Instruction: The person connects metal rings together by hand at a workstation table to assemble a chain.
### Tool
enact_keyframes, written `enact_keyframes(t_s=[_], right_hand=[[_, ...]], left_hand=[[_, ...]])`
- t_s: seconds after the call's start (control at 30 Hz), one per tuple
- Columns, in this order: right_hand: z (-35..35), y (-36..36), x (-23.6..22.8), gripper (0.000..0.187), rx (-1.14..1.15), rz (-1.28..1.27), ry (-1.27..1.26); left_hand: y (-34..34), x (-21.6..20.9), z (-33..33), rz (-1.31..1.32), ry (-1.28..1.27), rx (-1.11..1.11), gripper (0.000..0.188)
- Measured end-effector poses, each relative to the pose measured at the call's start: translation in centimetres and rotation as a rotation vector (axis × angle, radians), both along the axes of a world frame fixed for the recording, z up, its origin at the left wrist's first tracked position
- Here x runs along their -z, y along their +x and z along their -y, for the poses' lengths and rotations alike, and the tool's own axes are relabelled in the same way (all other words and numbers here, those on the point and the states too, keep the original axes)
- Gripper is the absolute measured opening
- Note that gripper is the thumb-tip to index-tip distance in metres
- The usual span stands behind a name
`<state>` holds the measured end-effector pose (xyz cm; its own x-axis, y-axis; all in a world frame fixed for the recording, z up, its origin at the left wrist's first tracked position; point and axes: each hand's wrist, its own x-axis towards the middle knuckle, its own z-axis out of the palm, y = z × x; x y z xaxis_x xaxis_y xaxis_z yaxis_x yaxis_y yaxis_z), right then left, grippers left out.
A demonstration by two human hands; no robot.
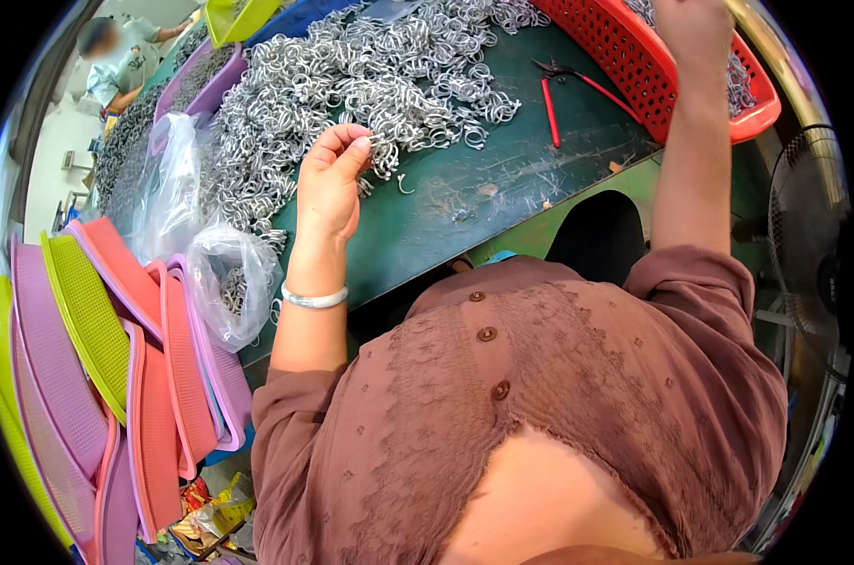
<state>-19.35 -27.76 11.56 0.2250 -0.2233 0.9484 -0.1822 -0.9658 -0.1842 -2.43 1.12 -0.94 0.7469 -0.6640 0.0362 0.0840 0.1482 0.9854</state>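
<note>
A large heap of small silver metal rings [323, 75], many of them open hooks, spreads over the green tabletop [427, 226]. At the heap's near edge is my left hand [331, 184], thumb and forefinger pinched on a small metal ring [371, 143]; other rings lie right behind it, so its outline is partly lost. My right hand [695, 36] reaches over the red perforated basket [625, 56] at the far right. Its fingers are cut off by the picture's upper edge. More metal pieces [739, 87] show inside that basket.
Red-handled pliers [551, 113] lie open beside the red basket. Clear plastic bags [229, 282] stand left of my left forearm. Stacked coloured plastic baskets [88, 320] fill the left side. A fan [808, 226] is at the right. A person [121, 61] works at the far left.
</note>
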Motion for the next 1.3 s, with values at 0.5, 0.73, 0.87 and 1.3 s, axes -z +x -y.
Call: enact_keyframes(t_s=[0.5,0.73,0.87,1.3], right_hand=[[-10.4,6.7,12.5,0.022,-0.566,-0.701,0.244],[-11.2,8.3,13.7,0.023,-0.520,-0.637,0.318],[-10.7,9.7,13.8,0.018,-0.548,-0.618,0.324],[-9.3,10.4,7.9,0.013,-1.275,-0.405,1.015]], left_hand=[[1.3,-2.2,-1.9,0.430,0.127,0.196,0.006],[0.6,-2.5,-4.4,0.785,0.448,0.345,0.005],[-0.1,-2.8,-3.9,0.813,0.456,0.200,0.008],[-0.9,-2.1,-1.3,0.952,0.453,-0.107,0.025]])
